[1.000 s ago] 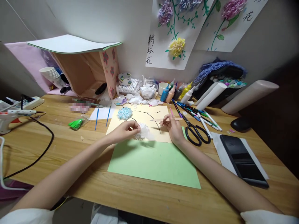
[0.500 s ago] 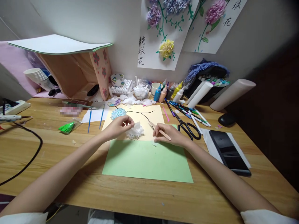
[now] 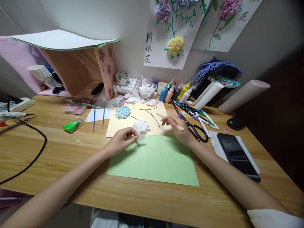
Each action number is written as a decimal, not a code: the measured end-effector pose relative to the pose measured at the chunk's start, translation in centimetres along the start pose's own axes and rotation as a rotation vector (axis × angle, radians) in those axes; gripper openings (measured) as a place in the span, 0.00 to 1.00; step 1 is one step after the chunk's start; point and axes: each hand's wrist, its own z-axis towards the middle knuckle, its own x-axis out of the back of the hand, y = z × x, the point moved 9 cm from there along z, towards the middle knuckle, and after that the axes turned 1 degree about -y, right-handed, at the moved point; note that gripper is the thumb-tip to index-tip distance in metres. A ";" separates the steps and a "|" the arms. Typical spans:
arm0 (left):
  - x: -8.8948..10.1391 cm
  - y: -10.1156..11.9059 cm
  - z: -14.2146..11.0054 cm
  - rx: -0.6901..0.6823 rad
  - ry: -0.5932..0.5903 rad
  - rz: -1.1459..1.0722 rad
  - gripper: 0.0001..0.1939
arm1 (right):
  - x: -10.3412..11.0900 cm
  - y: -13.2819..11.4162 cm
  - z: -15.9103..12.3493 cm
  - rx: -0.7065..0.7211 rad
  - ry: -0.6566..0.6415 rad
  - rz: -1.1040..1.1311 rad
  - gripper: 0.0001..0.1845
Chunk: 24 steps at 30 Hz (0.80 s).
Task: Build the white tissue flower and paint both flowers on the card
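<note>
Head view, only 1 here. Left hand [image 3: 128, 138]: thumb and fingers pinched on a thin white paper scrap [image 3: 142, 137], held low over the join of the cream sheet [image 3: 155, 130] and green sheet [image 3: 152, 164]. Right hand [image 3: 177, 127]: fingers loosely curled around a wooden stick [image 3: 181, 128], its far end pointing in over the cream sheet, blurred. Hands well apart, scrap and white tuft between them. White tuft [image 3: 141, 126] is on the cream sheet, just past the left fingertips; can't tell if fingers touch it.

Progress, judged from layout: blue tuft [image 3: 123, 112], beyond the left hand, looks finished. White tuft looks full but probably incomplete, with 1 scrap off it in the left hand. Black lines [image 3: 155, 118] near the right fingers carry 0 tufts at their right ends, so that side seems undone.

Around: scissors [image 3: 198, 131] just right of the right hand, handles near the wrist, crowding that side. Pens [image 3: 209, 120] beyond them; black device [image 3: 237, 155] farther right on the bench [image 3: 95, 191]. Bowl of scraps [image 3: 146, 91] and paint bottles [image 3: 163, 94] past both hands, at the wall. 2 blue brushes [image 3: 94, 120] and green packet [image 3: 70, 126] left of the left hand; glue gun [image 3: 11, 115] and black cable [image 3: 45, 136] farther left, not blocking.
</note>
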 end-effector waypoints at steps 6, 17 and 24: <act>-0.9 0.1 -0.5 -0.037 0.007 0.081 0.06 | -5.0 -1.9 -2.2 0.095 -0.230 0.162 0.23; -1.3 0.8 -0.5 -0.050 0.038 0.200 0.03 | -6.8 -0.5 -1.8 -0.040 -0.326 0.219 0.23; -1.5 1.4 0.4 -0.066 0.159 0.407 0.03 | -6.8 0.3 -1.9 -0.134 -0.297 0.378 0.22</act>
